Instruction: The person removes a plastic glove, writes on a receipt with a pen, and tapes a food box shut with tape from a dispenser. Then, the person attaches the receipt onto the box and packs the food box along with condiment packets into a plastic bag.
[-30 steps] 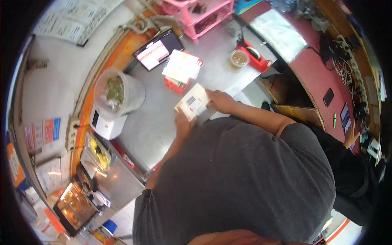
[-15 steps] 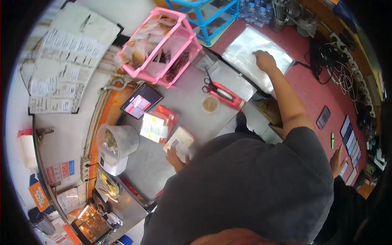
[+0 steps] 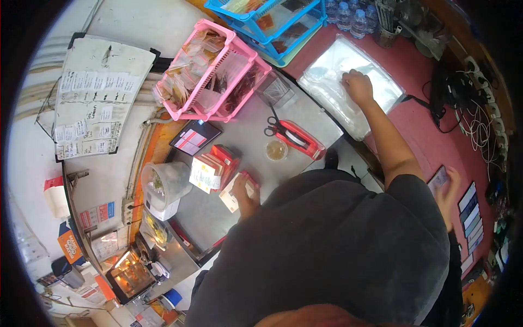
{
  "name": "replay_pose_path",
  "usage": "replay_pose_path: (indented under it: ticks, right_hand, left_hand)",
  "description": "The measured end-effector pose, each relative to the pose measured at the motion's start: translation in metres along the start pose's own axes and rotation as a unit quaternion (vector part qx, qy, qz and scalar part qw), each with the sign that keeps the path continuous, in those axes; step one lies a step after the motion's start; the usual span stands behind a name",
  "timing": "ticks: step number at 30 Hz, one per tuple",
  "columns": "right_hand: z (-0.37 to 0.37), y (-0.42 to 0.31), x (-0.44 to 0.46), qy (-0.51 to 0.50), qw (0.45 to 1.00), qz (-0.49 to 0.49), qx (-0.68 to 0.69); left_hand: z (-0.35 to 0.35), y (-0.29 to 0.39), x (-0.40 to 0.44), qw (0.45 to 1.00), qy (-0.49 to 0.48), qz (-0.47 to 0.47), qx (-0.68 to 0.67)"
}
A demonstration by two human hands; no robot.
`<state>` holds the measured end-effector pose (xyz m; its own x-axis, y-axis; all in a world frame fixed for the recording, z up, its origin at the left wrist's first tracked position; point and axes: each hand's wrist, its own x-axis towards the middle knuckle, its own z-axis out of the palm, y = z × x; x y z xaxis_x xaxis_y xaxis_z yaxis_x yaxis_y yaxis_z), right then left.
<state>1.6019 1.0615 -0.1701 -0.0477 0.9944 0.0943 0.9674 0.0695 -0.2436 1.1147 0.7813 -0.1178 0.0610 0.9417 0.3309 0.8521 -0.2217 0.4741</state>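
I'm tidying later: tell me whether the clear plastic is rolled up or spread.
Spread: the clear plastic lies flat, wrinkled near the right hand.

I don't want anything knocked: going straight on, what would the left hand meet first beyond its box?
Past the pale box, the left hand would likely meet the red-and-white stack; depth is unclear.

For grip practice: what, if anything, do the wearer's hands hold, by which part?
Left hand: over box, picture-right side. Right hand: on clear plastic, near middle. Grip cannot be told.

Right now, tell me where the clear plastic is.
The clear plastic lies in the head view's upper right, on the red counter beneath the right hand, near water bottles.
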Motion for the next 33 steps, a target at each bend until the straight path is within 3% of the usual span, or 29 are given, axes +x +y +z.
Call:
replay_pose_path:
  ticks: [2,5,7,12,16,17,24,26,27,33]
  right_hand:
    - [-0.010,0.004,-0.001,0.033,0.997,-0.002,0.069]
    - [-0.014,0.007,-0.005,-0.010,0.995,0.033,0.093]
    - [-0.014,0.002,-0.017,0.024,0.997,0.053,-0.048]
    - [0.010,-0.002,-0.004,0.034,0.981,0.130,-0.137]
    - [0.032,-0.012,0.005,0.022,0.966,0.176,-0.187]
    - [0.043,-0.008,0.008,0.060,0.967,0.180,-0.172]
    - [0.000,-0.004,0.011,0.039,0.994,0.097,-0.025]
    - [-0.009,0.002,0.007,0.095,0.988,0.066,0.104]
    - [-0.016,0.003,0.006,0.144,0.982,0.038,0.114]
    - [-0.050,-0.001,-0.002,0.209,0.966,0.079,0.128]
  left_hand:
    - [-0.001,0.007,0.007,0.999,-0.018,-0.024,-0.027]
    - [0.004,0.013,0.020,0.998,-0.020,-0.055,-0.038]
    - [0.006,0.017,0.032,0.997,-0.026,-0.049,-0.044]
    - [0.015,-0.002,0.048,0.998,-0.047,0.021,-0.046]
    - [0.009,0.016,0.057,0.994,-0.067,0.009,-0.083]
    - [0.012,0.020,0.062,0.993,-0.073,0.006,-0.096]
    - [0.018,0.022,0.069,0.983,-0.109,0.000,-0.149]
    - [0.017,0.027,0.076,0.977,-0.105,-0.010,-0.184]
    - [0.018,0.029,0.081,0.977,-0.104,-0.010,-0.186]
    - [0.025,0.052,0.123,0.958,-0.078,-0.043,-0.274]
